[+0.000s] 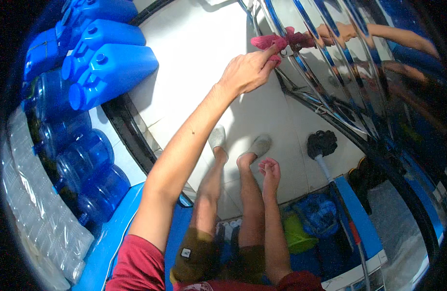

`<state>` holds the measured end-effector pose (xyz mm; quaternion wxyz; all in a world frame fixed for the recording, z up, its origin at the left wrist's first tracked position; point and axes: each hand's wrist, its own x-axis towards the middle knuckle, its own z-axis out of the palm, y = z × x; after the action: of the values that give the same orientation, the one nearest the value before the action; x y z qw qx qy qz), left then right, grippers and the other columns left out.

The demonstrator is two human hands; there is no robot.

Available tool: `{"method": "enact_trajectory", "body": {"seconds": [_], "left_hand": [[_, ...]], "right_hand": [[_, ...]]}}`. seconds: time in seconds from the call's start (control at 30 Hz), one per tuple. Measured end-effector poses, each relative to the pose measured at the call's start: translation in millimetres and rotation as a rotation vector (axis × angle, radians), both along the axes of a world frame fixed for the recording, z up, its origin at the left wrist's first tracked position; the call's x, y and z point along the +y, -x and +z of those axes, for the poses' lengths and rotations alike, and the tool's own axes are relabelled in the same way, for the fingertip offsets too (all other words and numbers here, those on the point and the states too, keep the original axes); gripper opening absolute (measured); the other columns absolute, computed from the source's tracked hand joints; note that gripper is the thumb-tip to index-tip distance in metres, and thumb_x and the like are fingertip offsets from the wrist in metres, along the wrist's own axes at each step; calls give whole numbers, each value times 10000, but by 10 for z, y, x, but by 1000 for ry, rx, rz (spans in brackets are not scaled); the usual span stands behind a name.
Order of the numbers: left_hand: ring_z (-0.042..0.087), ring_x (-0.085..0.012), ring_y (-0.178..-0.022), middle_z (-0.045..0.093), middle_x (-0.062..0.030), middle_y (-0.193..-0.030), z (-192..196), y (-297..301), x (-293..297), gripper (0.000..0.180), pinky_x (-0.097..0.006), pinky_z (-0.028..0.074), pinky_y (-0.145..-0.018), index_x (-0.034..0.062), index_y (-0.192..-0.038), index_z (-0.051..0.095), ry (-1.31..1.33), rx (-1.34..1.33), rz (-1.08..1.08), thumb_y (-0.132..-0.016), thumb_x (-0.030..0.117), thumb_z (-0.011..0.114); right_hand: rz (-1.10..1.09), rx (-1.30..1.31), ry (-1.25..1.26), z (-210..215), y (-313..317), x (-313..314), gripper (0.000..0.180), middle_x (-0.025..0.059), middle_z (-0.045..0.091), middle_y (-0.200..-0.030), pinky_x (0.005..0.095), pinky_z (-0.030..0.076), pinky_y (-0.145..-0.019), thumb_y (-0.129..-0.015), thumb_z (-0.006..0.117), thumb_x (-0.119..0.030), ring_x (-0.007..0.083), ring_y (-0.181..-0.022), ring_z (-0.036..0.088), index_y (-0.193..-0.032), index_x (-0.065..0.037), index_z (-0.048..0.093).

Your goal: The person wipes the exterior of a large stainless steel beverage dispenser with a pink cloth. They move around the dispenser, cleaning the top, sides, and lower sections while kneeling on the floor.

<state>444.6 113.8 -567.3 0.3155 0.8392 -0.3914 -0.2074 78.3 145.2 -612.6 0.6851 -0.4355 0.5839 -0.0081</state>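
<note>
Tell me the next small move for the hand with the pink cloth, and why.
Probably slide the cloth further along the chrome bar. The left hand presses it with its fingertips against the shiny metal frame, arm stretched out, and more bars run on to the right. The right hand hangs free, loosely curled, above the white tile floor.

3 blue jerrycans [107,72], 1 pink cloth [268,41], 1 mop [322,144]
</note>
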Motion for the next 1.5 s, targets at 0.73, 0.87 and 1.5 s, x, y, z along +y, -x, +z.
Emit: {"method": "enact_trajectory", "body": {"seconds": [0.73,0.87,1.5], "left_hand": [[686,-330,-818,687,-196,-903,-42,-1388,-129,422,-412,521,-746,61,-1305,519,166,275,221,-1009,326,379],[675,-235,-841,695,-144,-875,-279,-1619,-361,417,-342,505,-749,72,-1282,575,441,-171,51,-986,328,431],[597,-138,-746,649,-126,-821,-504,94,-67,221,-292,495,-677,-51,-1068,597,455,259,-325,-939,116,532]], "right_hand": [[-214,-54,94,-190,-771,215,268,100,612,-1089,331,503,-906,-1006,493,-182,184,-948,628,-1211,-12,524],[-257,-170,172,-361,-1546,45,285,108,601,-1117,328,496,-912,-996,500,-158,179,-969,628,-1236,-5,510],[-76,-885,504,-746,-2032,-956,412,103,634,-1165,304,467,-939,-959,499,-124,172,-1066,588,-1370,-87,494]]}}
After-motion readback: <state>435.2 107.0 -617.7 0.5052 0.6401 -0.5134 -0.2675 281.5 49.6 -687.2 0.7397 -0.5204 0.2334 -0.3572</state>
